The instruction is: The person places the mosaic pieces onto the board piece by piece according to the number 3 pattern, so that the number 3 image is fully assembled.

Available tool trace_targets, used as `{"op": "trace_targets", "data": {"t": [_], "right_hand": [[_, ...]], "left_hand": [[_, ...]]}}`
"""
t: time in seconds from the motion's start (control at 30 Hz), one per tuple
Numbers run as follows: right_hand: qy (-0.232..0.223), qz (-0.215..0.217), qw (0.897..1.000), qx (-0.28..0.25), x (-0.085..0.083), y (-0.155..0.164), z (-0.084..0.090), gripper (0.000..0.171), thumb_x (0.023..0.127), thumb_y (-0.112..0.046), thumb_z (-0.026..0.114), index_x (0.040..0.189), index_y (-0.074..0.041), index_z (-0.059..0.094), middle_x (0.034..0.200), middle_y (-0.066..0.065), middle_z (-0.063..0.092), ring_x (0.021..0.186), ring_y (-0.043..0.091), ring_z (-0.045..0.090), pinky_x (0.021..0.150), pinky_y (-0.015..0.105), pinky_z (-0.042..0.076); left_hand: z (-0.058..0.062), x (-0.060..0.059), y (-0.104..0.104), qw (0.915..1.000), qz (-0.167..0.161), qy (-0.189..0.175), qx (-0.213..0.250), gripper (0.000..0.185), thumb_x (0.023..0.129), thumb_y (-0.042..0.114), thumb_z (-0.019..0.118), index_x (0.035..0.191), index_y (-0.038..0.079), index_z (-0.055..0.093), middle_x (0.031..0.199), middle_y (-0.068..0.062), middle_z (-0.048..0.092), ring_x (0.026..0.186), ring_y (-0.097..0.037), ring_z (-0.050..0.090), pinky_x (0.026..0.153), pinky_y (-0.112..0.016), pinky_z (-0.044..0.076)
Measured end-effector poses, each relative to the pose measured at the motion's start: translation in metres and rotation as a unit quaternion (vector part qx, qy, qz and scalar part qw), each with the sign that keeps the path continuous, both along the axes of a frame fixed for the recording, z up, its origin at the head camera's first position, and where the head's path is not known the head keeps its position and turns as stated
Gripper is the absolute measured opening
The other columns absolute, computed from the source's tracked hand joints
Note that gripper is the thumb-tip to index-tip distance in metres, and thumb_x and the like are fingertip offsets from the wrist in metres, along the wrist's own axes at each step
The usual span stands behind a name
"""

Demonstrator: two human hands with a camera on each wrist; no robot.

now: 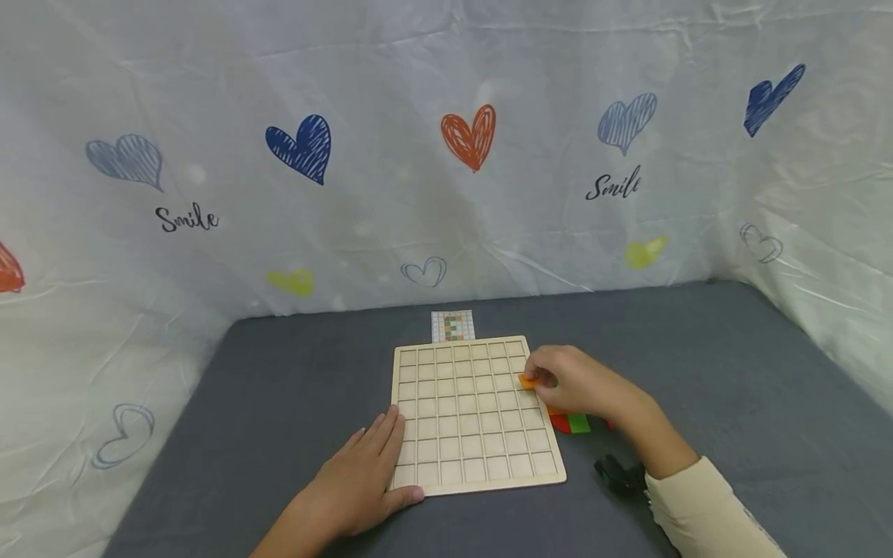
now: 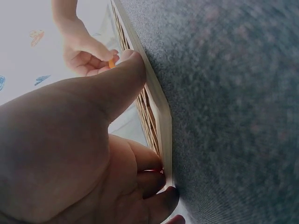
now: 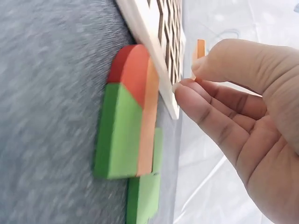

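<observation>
A pale wooden grid board (image 1: 474, 415) lies flat on the grey table (image 1: 732, 387). My left hand (image 1: 363, 473) rests on the board's near left corner, fingers straight along its edge (image 2: 161, 126) and thumb on the front edge. My right hand (image 1: 568, 380) hovers over the board's right side and pinches a small orange tile (image 1: 528, 381) between thumb and fingers; the tile (image 3: 200, 49) stands just above the grid (image 3: 170, 28). Beside the board's right edge lies a small pile of red, orange and green tiles (image 3: 131, 126), partly hidden under the right hand in the head view (image 1: 575, 422).
A small printed colour pattern card (image 1: 453, 325) lies just beyond the board's far edge. A white sheet with hearts (image 1: 446, 155) walls in the table at the back and both sides. A black strap (image 1: 617, 473) sits on the right wrist.
</observation>
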State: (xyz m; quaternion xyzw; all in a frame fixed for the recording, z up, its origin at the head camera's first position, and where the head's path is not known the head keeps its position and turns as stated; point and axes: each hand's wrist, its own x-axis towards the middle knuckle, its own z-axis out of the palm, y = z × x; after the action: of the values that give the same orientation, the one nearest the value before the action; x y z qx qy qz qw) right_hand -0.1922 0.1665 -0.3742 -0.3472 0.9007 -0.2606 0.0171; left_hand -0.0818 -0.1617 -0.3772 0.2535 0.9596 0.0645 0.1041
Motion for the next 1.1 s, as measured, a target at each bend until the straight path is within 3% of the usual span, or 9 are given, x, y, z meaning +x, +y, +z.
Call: {"op": "trace_targets", "data": {"t": [0.37,0.77,1.1], "right_hand": [[0.015,-0.002,1.000,0.004,-0.015,-0.021,-0.006,0.007,0.083,-0.012,0.064,0.087,-0.018,0.064,0.083,-0.011,0.057,0.069,0.004,0.050,0.062,0.022,0.045],[0.027,-0.006,0.999,0.039,-0.026,-0.043,0.000,0.005,0.082,-0.015,0.066,0.086,-0.016,0.068,0.084,-0.007,0.060,0.067,0.008,0.049,0.059,0.024,0.043],[0.048,0.011,0.998,0.047,-0.033,-0.054,-0.002,0.011,0.079,-0.007,0.064,0.077,-0.018,0.066,0.077,-0.007,0.058,0.062,0.009,0.047,0.057,0.025,0.041]], "left_hand": [[0.001,0.001,0.000,1.0000,0.000,0.004,0.001,0.086,0.086,0.061,0.041,0.142,-0.002,0.020,0.147,-0.017,0.013,0.133,-0.030,0.017,0.101,-0.049,0.025],[0.000,0.000,0.000,0.9998,0.002,-0.016,0.007,0.088,0.086,0.062,0.040,0.142,-0.002,0.020,0.147,-0.018,0.012,0.133,-0.031,0.016,0.101,-0.049,0.025],[-0.001,0.000,0.001,0.9999,0.004,-0.005,0.011,0.087,0.086,0.061,0.041,0.141,-0.003,0.022,0.147,-0.018,0.014,0.132,-0.031,0.018,0.101,-0.049,0.026]]}}
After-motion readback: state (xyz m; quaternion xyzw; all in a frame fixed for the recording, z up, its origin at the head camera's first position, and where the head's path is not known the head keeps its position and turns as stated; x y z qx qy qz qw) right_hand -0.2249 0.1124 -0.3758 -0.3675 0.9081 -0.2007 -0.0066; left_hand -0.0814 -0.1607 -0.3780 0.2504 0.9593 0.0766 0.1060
